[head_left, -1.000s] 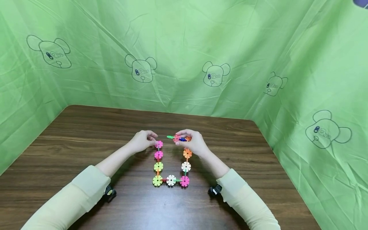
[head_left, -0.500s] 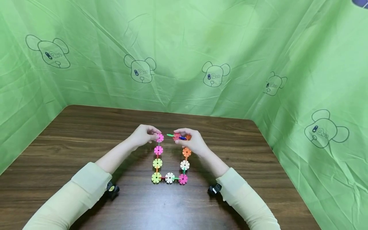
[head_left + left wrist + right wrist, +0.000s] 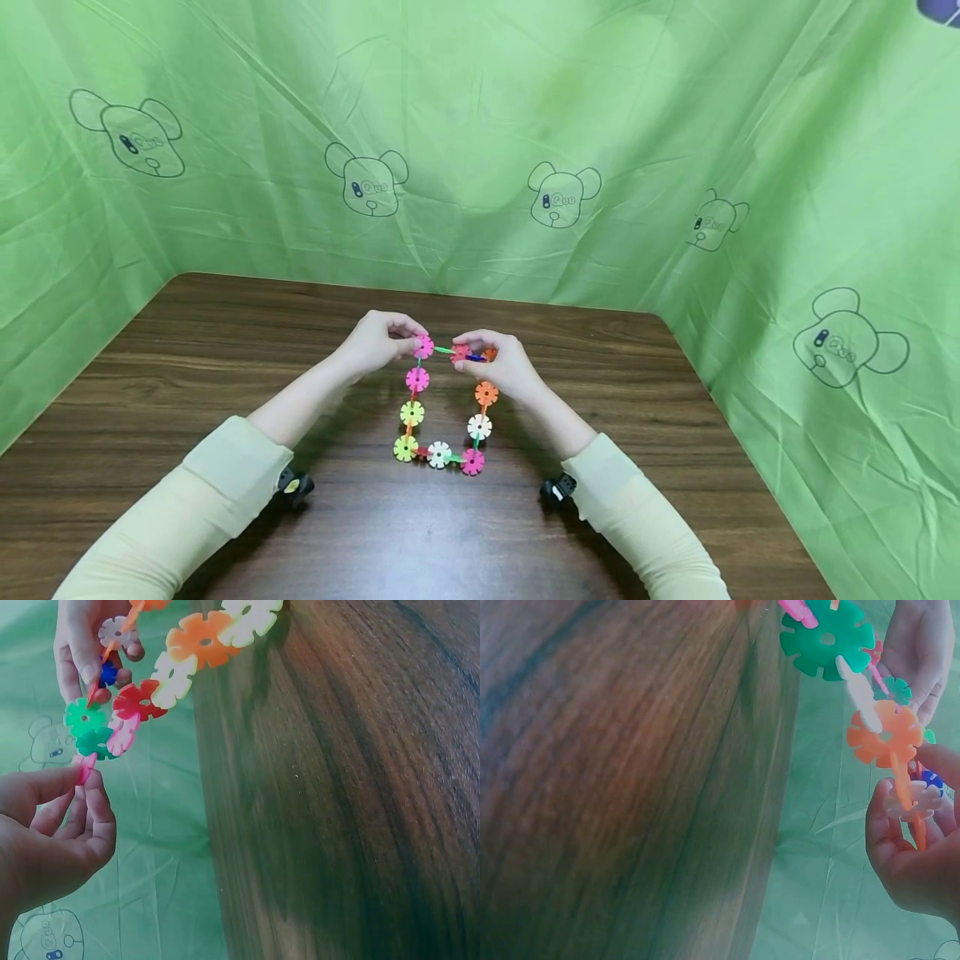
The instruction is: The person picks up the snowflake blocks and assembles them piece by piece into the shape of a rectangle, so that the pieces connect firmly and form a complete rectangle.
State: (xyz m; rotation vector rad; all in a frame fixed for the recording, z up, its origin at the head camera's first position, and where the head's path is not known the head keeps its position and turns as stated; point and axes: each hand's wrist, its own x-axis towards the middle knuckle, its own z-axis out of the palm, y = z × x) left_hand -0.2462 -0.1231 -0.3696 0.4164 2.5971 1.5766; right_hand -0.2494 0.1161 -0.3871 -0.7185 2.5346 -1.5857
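A ring-like chain of linked plastic snowflake discs hangs between both hands in the head view. My left hand [image 3: 378, 343] pinches the pink snowflake disc [image 3: 423, 347] at its upper left corner, and that disc's pink edge shows between thumb and finger in the left wrist view. My right hand [image 3: 504, 367] grips the red snowflake disc [image 3: 461, 354] and the blue one [image 3: 476, 358] beside it at the top right. A green snowflake disc [image 3: 442, 350] juts from the red one to the pink disc; whether they are joined I cannot tell. White [image 3: 438, 454] and yellow discs [image 3: 406, 448] form part of the lower side.
The brown wood-grain table [image 3: 637, 400] lies under the arms. Green cloth [image 3: 465, 100] printed with bear heads stands behind it and at both sides. Black wrist cameras [image 3: 295, 485] sit below the sleeves.
My left hand has moved up and slightly right with the pink snowflake disc, up to the green one. The chain's lower side has shifted upward in view. My right hand has hardly moved.
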